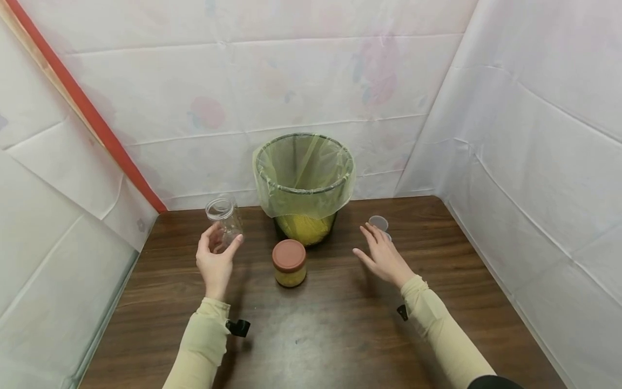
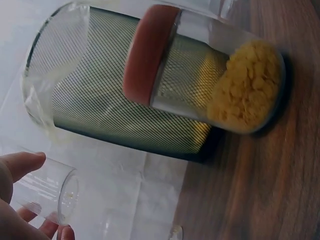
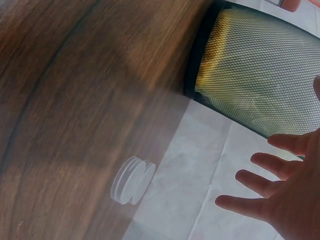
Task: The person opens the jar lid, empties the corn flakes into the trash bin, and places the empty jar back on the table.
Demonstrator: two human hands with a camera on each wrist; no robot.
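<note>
Sleeves, pale yellow, both forearms, near edge of the worktop (image 1: 340, 324), dark wood grain.

Left hand (image 1: 215, 262): grip clamped on the clear jar (image 1: 225, 220), thumb and fingers curled about its lower body, far left of centre. Jar open-mouthed, empty, tilted a little. Judged light, stiff plastic, smooth and likely slippery; best held round the body below the threaded neck (as it is now).

Right hand (image 1: 384, 254): grip apart, fingers spread, holding nothing, hovering just near of the clear lid (image 1: 378, 222), which lies flat on the worktop at far right. Lid judged thin and light; take by its rim.

Capped jar (image 1: 289, 263): brown lid, yellow contents, centre, between the hands.

Mesh bin (image 1: 303, 186): lined with a yellowish bag, far centre.
</note>
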